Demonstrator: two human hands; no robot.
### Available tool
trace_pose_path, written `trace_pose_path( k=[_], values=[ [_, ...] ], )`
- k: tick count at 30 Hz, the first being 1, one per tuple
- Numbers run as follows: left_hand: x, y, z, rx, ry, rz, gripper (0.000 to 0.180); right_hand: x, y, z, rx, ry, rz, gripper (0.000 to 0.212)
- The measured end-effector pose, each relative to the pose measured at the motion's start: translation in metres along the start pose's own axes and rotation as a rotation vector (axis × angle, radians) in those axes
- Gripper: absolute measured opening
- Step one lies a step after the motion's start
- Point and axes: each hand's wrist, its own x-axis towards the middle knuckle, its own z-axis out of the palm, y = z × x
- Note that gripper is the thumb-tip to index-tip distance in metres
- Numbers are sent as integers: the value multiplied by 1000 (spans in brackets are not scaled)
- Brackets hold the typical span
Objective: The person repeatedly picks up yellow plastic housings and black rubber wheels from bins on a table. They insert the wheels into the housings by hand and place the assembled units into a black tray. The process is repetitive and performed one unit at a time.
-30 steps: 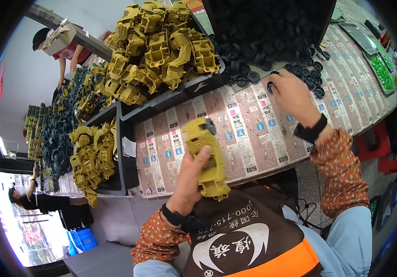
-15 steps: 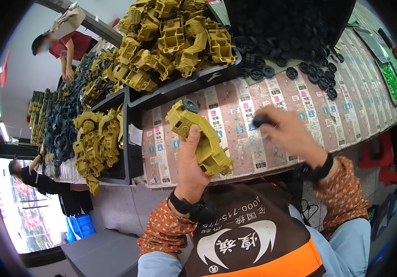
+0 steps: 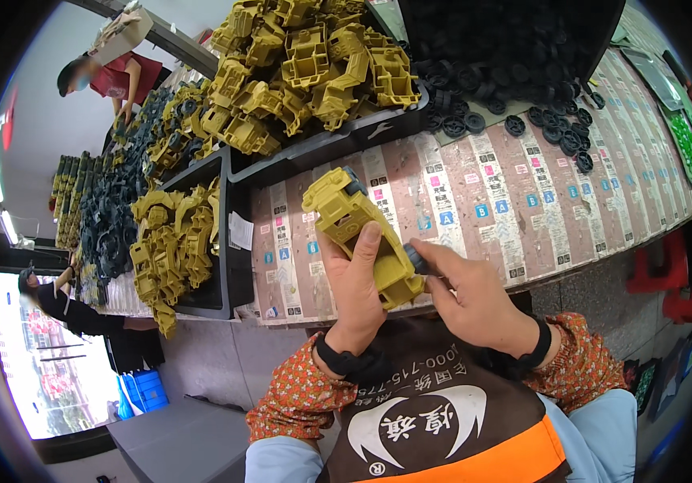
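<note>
My left hand is wrapped round a mustard-yellow plastic toy vehicle body, held tilted above the table's near edge. A dark wheel sits on the body's far end. Between the fingertips of my right hand is another dark wheel, pressed against the side of the body's near end. Fingers partly hide this wheel, and I cannot tell whether it is seated.
Black trays heaped with yellow vehicle bodies stand at the back and left. Loose black wheels lie at the back right beside a big dark container. Red stools stand right. Two people are farther off at left.
My right hand has come left and nearer, bringing its wheel from over the table to the vehicle body. My left hand has shifted slightly right with the body.
</note>
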Motion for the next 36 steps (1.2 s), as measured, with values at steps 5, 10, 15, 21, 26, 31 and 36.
trace_pose_path(
  k=[5, 10, 15, 21, 26, 31, 36],
  values=[
    [6, 3, 9, -72, 10, 32, 47, 5, 13, 10, 90, 39, -74, 50],
    [19, 2, 11, -124, -26, 64, 42, 16, 6, 11, 204, 45, -55, 52],
    [34, 9, 9, -166, 2, 35, 34, 34, -5, -5, 235, -30, 26, 51],
    [74, 60, -18, -354, 107, 145, 52, 18, -4, -10, 348, 90, 68, 23],
    [91, 65, -25, -470, 186, 210, 51, 12, -30, 38, 146, -236, -150, 46],
    [87, 56, -8, -354, 329, 368, 48, 13, -39, 64, 203, -278, -49, 56],
    [87, 44, -18, -120, 365, 547, 50, 12, -26, 74, 396, -263, 7, 43]
  ],
)
